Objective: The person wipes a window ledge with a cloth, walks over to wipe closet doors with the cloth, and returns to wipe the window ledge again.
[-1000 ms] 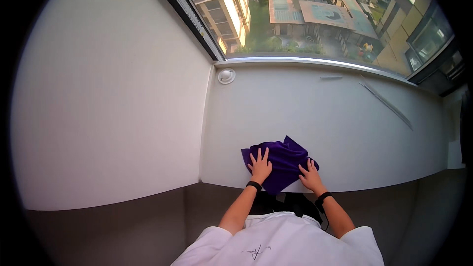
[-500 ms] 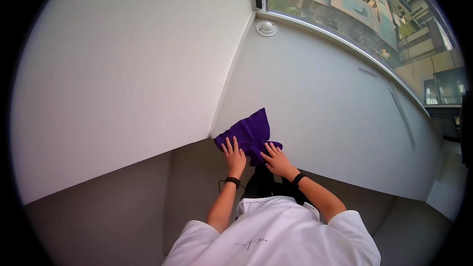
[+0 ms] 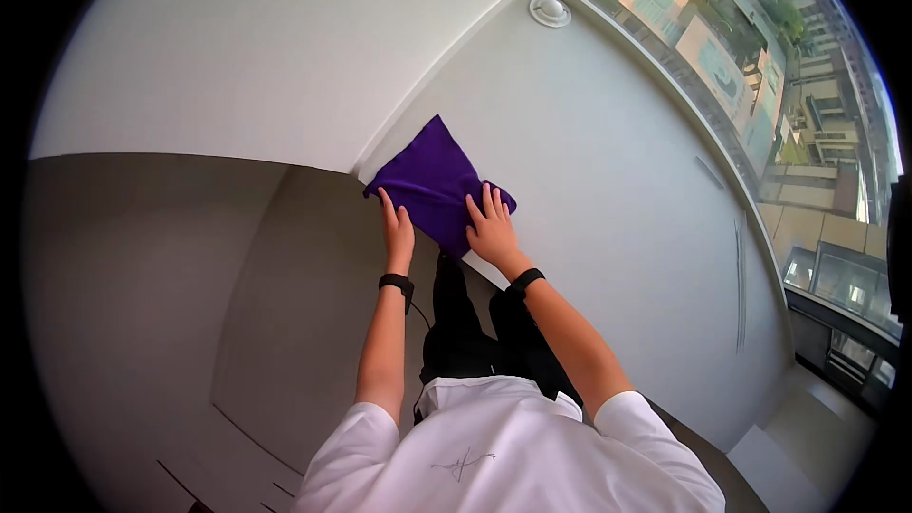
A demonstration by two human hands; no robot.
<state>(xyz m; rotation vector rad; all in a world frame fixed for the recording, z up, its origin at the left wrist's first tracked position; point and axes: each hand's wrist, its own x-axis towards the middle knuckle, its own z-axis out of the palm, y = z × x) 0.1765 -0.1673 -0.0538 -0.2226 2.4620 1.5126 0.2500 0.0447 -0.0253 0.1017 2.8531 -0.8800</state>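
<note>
A purple cloth [image 3: 432, 176] lies on the white ledge at its near left corner, its lower tip hanging past the front edge. My left hand [image 3: 397, 236] touches the cloth's left edge side-on; one finger and the thumb show stretched out, while the other fingers are hidden. On the right part of the cloth, my right hand [image 3: 491, 230] rests with its fingers spread over the fabric. A small fold of cloth sticks out beyond the right fingertips. Both wrists wear black bands.
The white ledge [image 3: 608, 190] runs back to a window [image 3: 722, 66] with buildings outside. A white wall [image 3: 256, 57] borders it on the left. A round white fixture [image 3: 550, 10] sits in the far corner. Below the front edge is a grey area [image 3: 180, 275].
The cloth looks flatter and more spread out, with fewer wrinkles. My left hand has turned side-on at the cloth's edge. The camera view has tilted and shifted.
</note>
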